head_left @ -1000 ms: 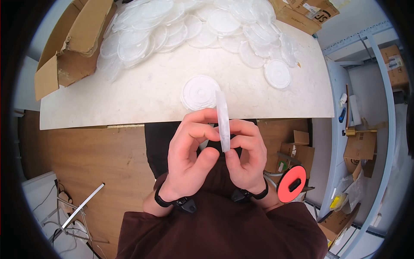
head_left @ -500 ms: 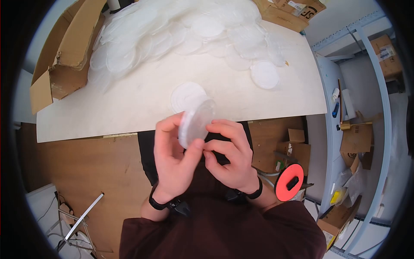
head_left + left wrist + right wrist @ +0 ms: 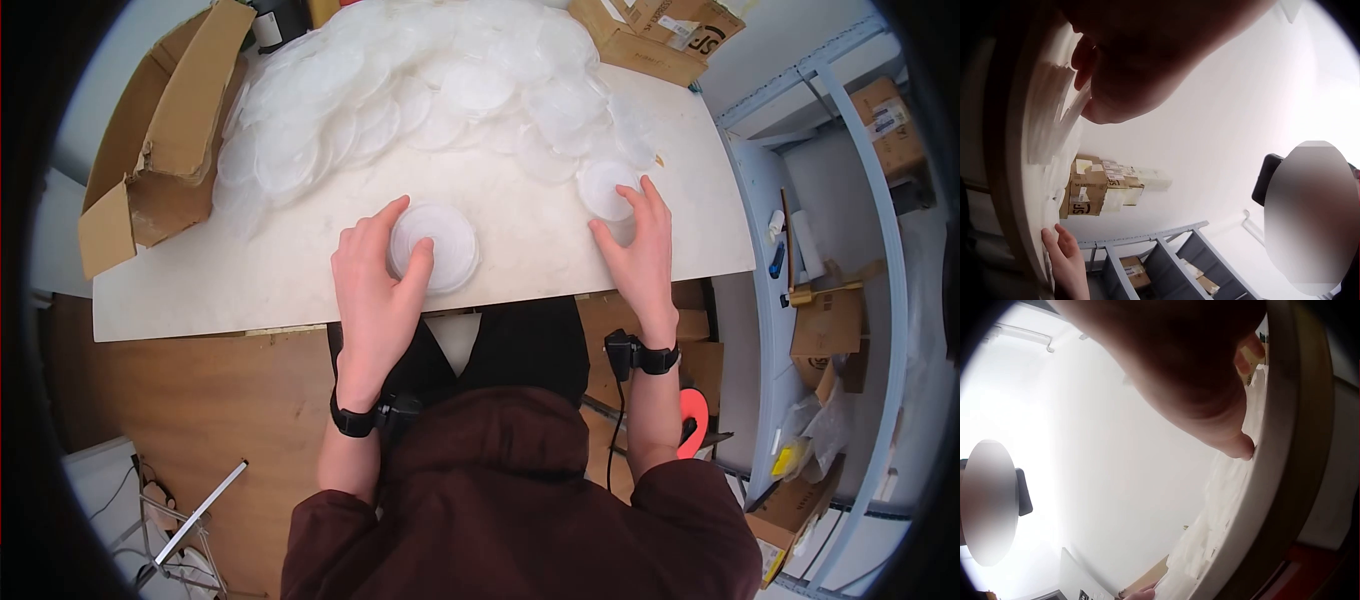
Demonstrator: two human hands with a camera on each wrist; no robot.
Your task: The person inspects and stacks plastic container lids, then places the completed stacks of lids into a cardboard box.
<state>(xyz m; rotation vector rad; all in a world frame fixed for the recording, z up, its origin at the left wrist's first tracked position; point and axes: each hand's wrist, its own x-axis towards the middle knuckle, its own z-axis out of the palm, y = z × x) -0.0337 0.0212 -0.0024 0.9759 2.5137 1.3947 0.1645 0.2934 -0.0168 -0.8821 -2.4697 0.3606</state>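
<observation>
My left hand (image 3: 370, 285) pinches a clear round plastic lid (image 3: 436, 246) by its left side, thumb on top. The left wrist view shows this lid (image 3: 1074, 111) tilted over a stack of similar lids (image 3: 1047, 115) on the table. At the right, my right hand (image 3: 643, 255) reaches over the table with thumb and fingers spread. Its fingertips overlap the near right edge of a single whitish lid (image 3: 605, 188). In the right wrist view the thumb (image 3: 1244, 448) is down at the tabletop.
A broad heap of clear lids (image 3: 470, 85) covers the back of the white table (image 3: 520, 235). An open cardboard box (image 3: 175, 130) stands at the left, another box (image 3: 655, 40) at the back right. A blue-grey shelf (image 3: 860, 190) with boxes stands beyond the right edge.
Both hands held a lid up together near the front edge. Now the left has lowered it onto the stack, and the right has let go and moved right to the single lid.
</observation>
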